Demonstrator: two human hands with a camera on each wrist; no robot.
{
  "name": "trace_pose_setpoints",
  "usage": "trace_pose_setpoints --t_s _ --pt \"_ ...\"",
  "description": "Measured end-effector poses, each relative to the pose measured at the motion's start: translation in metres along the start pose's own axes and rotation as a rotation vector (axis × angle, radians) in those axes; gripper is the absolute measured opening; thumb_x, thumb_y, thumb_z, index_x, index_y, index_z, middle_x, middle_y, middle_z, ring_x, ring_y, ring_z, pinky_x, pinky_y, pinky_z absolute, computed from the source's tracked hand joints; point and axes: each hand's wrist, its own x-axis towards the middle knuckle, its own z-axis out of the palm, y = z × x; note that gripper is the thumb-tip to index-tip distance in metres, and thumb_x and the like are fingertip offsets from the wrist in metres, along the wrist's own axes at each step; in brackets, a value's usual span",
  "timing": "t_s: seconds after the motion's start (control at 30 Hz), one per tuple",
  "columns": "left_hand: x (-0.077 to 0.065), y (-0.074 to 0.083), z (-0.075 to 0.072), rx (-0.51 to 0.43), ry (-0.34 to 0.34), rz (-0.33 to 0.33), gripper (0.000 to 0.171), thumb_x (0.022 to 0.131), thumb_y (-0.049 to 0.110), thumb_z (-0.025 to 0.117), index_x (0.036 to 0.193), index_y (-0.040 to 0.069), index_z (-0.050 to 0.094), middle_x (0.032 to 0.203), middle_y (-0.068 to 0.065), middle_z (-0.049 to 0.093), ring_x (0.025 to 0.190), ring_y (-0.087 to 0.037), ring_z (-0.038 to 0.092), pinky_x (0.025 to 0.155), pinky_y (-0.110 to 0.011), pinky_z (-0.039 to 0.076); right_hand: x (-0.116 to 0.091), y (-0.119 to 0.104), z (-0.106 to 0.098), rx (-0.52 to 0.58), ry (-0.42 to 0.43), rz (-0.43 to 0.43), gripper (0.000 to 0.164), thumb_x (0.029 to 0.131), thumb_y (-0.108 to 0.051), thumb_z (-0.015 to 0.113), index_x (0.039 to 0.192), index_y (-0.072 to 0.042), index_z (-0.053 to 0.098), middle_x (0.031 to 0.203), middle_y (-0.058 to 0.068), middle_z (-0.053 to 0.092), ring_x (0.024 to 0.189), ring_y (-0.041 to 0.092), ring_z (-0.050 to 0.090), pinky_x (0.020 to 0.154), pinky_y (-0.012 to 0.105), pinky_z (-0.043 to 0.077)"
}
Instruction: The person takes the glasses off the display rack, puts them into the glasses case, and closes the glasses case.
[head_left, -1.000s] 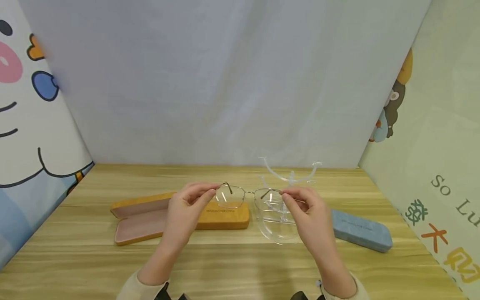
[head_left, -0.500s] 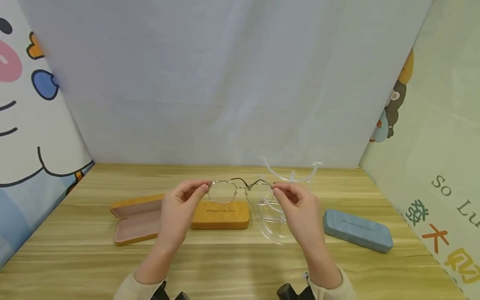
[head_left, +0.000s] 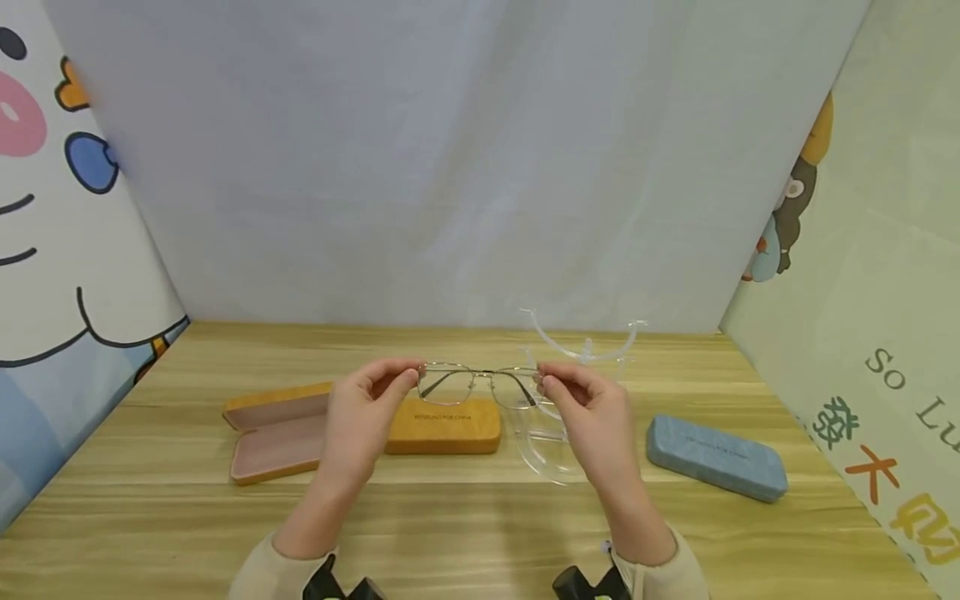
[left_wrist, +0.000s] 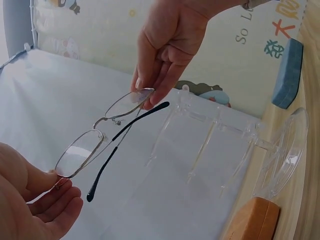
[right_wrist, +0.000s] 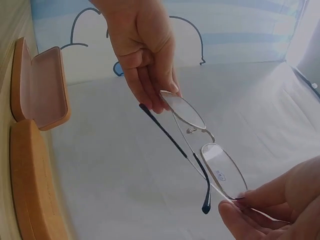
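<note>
A pair of thin metal-rimmed glasses (head_left: pixel 483 377) is held up above the table between both hands. My left hand (head_left: pixel 358 417) pinches one outer corner of the frame between thumb and fingers. At the opposite corner, my right hand (head_left: pixel 596 421) pinches the frame the same way. The temples, with dark tips, lie folded in behind the lenses and cross each other, as the left wrist view shows of the glasses (left_wrist: pixel 80 152). A small mark shows on one lens (right_wrist: pixel 220 167) in the right wrist view.
An opened yellow glasses case (head_left: pixel 277 446) with pink lining stands at left, beside a closed yellow case (head_left: pixel 446 427). Behind my right hand is a clear plastic display stand (head_left: pixel 551 467). A blue glasses case (head_left: pixel 716 458) lies on the wooden table (head_left: pixel 480 533) at right.
Both hands have shifted left with the glasses, then held nearly still. The temples swung from hanging inside the lenses, up above the rims, to lying behind the lenses.
</note>
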Motion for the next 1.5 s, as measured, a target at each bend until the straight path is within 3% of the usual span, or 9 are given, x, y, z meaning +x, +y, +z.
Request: trace_pose_setpoints --t_s 0.17,0.47,0.73,0.93,1.2,1.5 --pt "0.001 -0.001 0.000 0.004 -0.004 -0.028 0.014 0.087 0.006 0.059 0.099 0.002 0.067 0.096 -0.011 0.066 0.086 -0.013 0.061 0.075 -0.020 0.050 0.001 0.002 0.003 0.083 -0.008 0.007 0.017 0.085 0.003 0.058 0.099 0.003 0.068 0.095 0.018 0.067 0.079 0.009 0.065 0.076 0.025 0.053" --pt "0.004 -0.003 0.002 -0.135 -0.040 -0.137 0.016 0.090 -0.001 0.052 0.101 -0.006 0.062 0.105 -0.017 0.059 0.077 -0.007 0.066 0.076 -0.024 0.053 0.001 0.006 0.009 0.147 0.002 0.000 0.018 0.085 0.004 0.058 0.101 0.004 0.067 0.095 0.014 0.063 0.079 0.008 0.063 0.076 0.021 0.052" --pt "0.005 -0.004 -0.002 -0.084 -0.032 -0.176 0.018 0.092 0.004 0.051 0.105 -0.003 0.061 0.106 -0.015 0.059 0.078 -0.005 0.065 0.078 -0.023 0.052 0.002 0.012 0.015 0.108 -0.042 0.011 0.017 0.087 0.001 0.057 0.101 0.002 0.066 0.098 0.017 0.065 0.081 0.007 0.063 0.078 0.021 0.051" --pt "0.003 -0.008 -0.010 -0.033 -0.023 -0.201 0.018 0.093 0.007 0.050 0.106 0.001 0.061 0.107 -0.011 0.060 0.082 -0.006 0.064 0.074 -0.019 0.051 0.001 0.019 0.024 0.098 -0.050 0.029 0.015 0.085 -0.003 0.061 0.099 -0.001 0.066 0.096 0.013 0.066 0.081 0.015 0.063 0.075 0.026 0.052" --pt "0.002 -0.021 -0.023 -0.029 -0.034 -0.228 0.019 0.093 0.005 0.048 0.108 -0.004 0.057 0.103 -0.016 0.062 0.080 -0.003 0.063 0.076 -0.019 0.051 -0.001 0.027 0.036 0.088 -0.086 0.047 0.016 0.085 -0.006 0.062 0.100 -0.001 0.065 0.094 0.012 0.065 0.082 0.027 0.064 0.074 0.033 0.054" --pt "-0.001 -0.033 -0.041 -0.038 -0.006 -0.217 0.022 0.093 0.007 0.049 0.109 -0.007 0.055 0.095 -0.001 0.061 0.083 -0.004 0.063 0.075 -0.019 0.051 0.000 0.034 0.055 0.103 -0.215 0.046 0.018 0.089 -0.007 0.057 0.102 0.003 0.061 0.091 0.018 0.063 0.076 0.022 0.065 0.069 0.029 0.055"
